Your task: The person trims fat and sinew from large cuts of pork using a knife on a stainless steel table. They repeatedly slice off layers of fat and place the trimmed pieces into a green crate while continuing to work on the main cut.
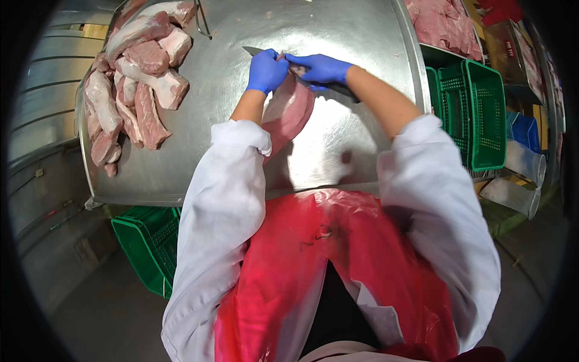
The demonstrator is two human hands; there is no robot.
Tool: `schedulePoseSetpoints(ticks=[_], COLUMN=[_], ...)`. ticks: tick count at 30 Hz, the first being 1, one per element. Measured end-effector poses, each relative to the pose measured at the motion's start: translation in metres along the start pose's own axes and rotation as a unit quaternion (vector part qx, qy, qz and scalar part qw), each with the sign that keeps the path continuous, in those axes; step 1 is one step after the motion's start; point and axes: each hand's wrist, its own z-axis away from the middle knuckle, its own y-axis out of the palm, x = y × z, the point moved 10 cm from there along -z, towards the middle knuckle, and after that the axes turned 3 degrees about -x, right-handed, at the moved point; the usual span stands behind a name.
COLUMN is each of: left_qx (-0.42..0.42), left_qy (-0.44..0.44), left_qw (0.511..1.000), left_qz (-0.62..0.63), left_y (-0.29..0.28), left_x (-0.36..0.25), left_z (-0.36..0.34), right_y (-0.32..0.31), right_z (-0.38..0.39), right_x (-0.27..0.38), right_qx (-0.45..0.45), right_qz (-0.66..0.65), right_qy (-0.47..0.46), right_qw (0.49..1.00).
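Note:
A long, pale pink strip of raw meat lies lengthwise on the steel table, running from my hands back toward my left sleeve. My left hand, in a blue glove, is closed on its far end. My right hand, gloved the same, is closed round a knife and touches that end of the meat too. The blade's tip sticks out beyond my left hand, and part of the dark handle shows under my right. Between the hands the middle of the blade is hidden.
A pile of raw meat pieces covers the left of the steel table. Green crates stand beyond its right edge and below its near left corner. Trays of meat are at the far right.

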Motion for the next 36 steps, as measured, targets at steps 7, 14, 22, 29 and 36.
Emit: schedulePoseSetpoints(ticks=[7,14,22,29,36], left_qx=[0.012,0.067,0.130,0.120,0.135], left_qy=[0.033,0.033,0.042,0.006,0.042], left_qw=[0.994,0.993,0.980,0.976,0.980], left_qz=[0.099,0.086,0.144,0.184,0.139], left_y=[-0.011,-0.008,0.007,0.000,-0.005], left_x=[-0.008,0.000,-0.024,-0.008,-0.025], left_z=[-0.004,-0.015,-0.031,-0.042,-0.045], right_y=[-0.013,-0.002,0.021,0.051,0.079], right_z=[0.069,0.073,0.058,0.129,0.090], right_x=[-0.009,-0.004,0.004,-0.029,-0.006], right_qx=[0.101,0.121,-0.001,0.023,-0.075], right_qz=[-0.043,-0.017,-0.104,-0.188,-0.208], right_qy=[0.035,0.045,0.073,0.061,0.075], right_qw=[0.993,0.991,0.992,0.980,0.972])
